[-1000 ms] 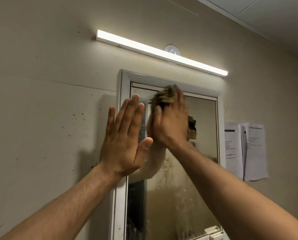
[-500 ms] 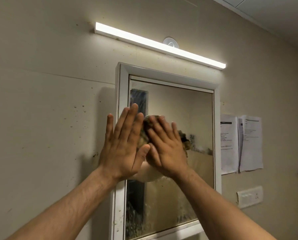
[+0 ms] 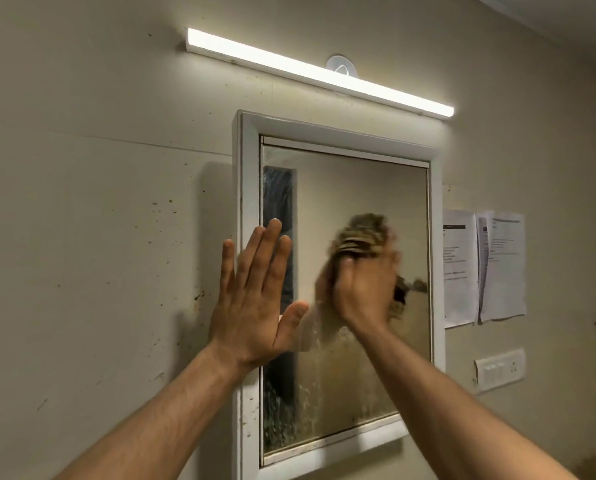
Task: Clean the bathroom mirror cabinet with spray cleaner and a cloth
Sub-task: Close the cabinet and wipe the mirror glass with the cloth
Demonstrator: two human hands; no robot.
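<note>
Wiping goes on at mid-height: the right hand [image 3: 362,292] bears the cloth [image 3: 360,233] against the mirror [image 3: 355,188], near its right edge, too blurred to tell whether the grip is clenched or flat. The left hand [image 3: 251,299] lies flat, fingers straight, on the left frame of the cabinet [image 3: 248,168]. Upper glass looks clear; the lower part and frame look grimy, so roughly half seems left. 0.5 s ago the cloth was just beside the left hand, which has stayed put.

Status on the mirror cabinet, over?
Left hand flat, fingers straight, at cabinet frame left side. Right hand blurred, cloth against mirror, grip unclear. Lower glass grimy. Nothing blocking.
</note>
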